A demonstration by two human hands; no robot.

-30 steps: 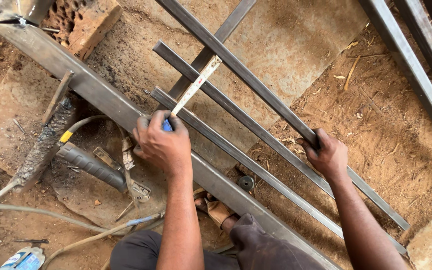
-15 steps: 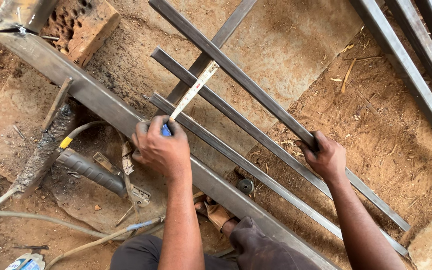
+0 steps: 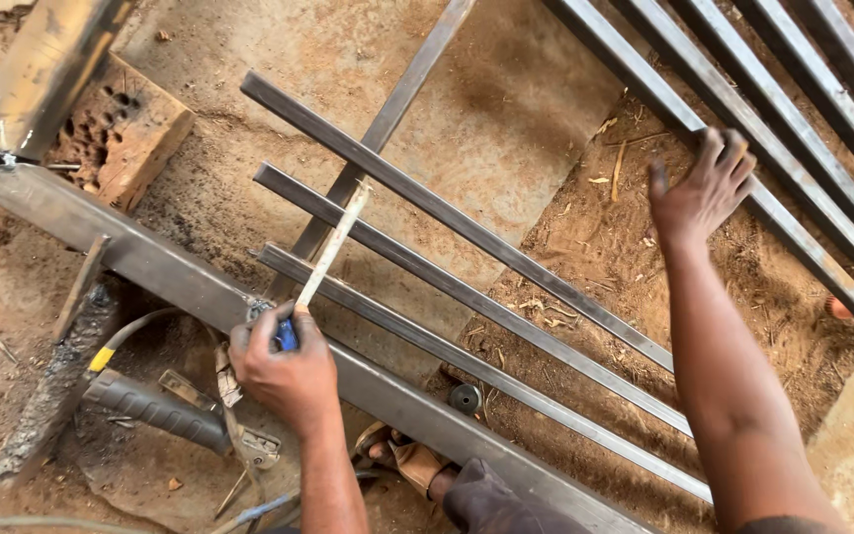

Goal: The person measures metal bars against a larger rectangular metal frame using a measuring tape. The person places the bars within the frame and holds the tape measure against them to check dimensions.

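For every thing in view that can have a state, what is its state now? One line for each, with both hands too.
left hand: closed around the blue handle of the measuring strip.
measuring strip: lying slanted across the two nearer thin bars.
right hand: open, fingers spread, at a bar of the far set; contact unclear.
three thin bars: lying side by side on the ground.
large steel beam: lying flat.
brick: under the beam's far end.

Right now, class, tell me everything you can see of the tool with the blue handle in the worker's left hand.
The tool is a thin, flat, pale metal strip with a blue handle, possibly a file or blade. The left hand grips the handle, hiding most of it. The strip slants up to the right, crossing over the nearest thin bar and reaching to the next bar. Its handle end sits by the big steel beam. Its surface looks worn and dull.
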